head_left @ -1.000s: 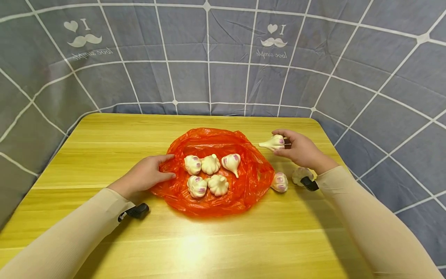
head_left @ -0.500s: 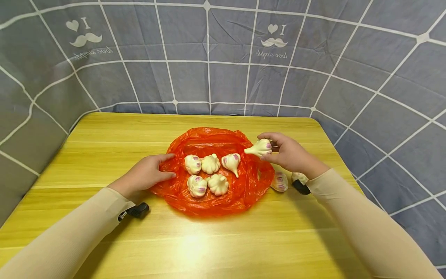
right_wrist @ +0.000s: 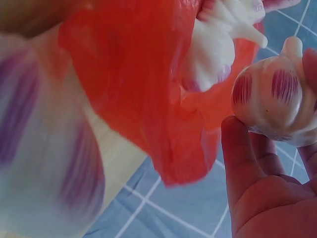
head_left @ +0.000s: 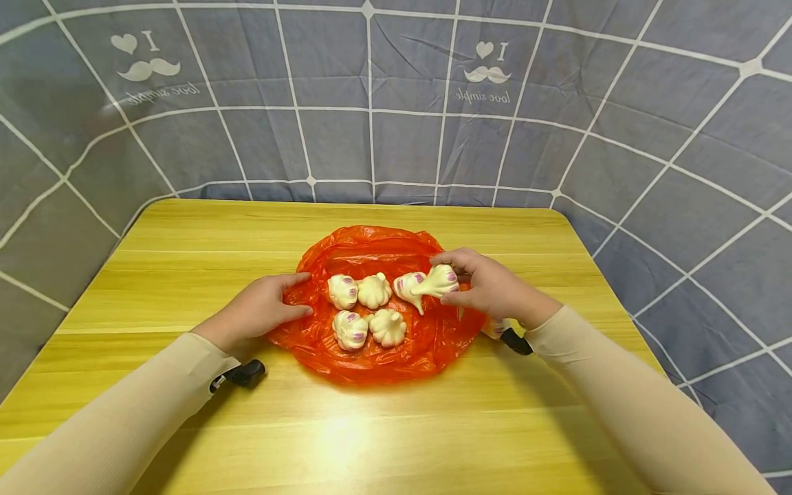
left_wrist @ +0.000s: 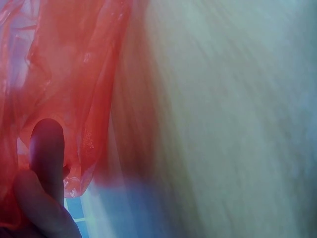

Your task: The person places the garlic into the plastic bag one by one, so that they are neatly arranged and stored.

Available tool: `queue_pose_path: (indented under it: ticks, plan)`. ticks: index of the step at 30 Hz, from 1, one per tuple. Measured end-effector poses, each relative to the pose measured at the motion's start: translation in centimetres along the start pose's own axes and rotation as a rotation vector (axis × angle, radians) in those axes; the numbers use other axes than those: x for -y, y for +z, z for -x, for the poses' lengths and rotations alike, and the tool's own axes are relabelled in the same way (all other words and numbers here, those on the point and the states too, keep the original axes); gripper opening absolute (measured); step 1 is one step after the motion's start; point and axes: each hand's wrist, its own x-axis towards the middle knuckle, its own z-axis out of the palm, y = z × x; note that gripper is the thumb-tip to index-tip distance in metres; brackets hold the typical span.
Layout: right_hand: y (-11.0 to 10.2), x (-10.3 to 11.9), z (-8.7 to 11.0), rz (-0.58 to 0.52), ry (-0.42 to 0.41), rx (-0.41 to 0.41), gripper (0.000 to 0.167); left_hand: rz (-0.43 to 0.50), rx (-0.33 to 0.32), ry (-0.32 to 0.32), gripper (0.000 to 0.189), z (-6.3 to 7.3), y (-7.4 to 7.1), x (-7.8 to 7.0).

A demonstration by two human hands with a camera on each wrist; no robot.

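A red plastic bag (head_left: 365,371) lies with its mouth spread wide on the table. Several garlic bulbs rest inside it, among them a pale one (head_left: 387,328) and a purple-streaked one (head_left: 350,331). My left hand (head_left: 260,313) holds the bag's left edge, thumb and forefinger spread apart; the left wrist view shows fingers (left_wrist: 47,153) against the red film. Over the bag's right side, my right hand (head_left: 495,285) grips another garlic bulb (right_wrist: 270,96) by its rounded end. Its stem points left and overlaps a bulb in the bag.
Beyond the bag's right edge, partly hidden by the right hand, sits a loose garlic bulb (head_left: 496,326), large and blurred in the right wrist view. The wooden table (head_left: 204,247) ends at a grey checked cloth (head_left: 334,75) behind. Each wrist carries a black device (head_left: 247,373).
My right hand has carried the garlic bulb left and toward me, from beside the bag to over it. The left hand and the bag have stayed put.
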Motion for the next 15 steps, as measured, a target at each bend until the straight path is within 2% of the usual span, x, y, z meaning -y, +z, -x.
queue_pose_path:
  ticks: [6, 15]
  plan:
    - [0.6, 0.4, -0.4, -0.041, -0.002, 0.049, 0.060, -0.003, 0.003, -0.005, 0.076, 0.0, -0.2, -0.2]
    - [1.2, 1.0, -0.6, -0.008, -0.017, 0.089, 0.059, -0.006, 0.016, -0.023, 0.076, -0.1, -0.6, -0.4]
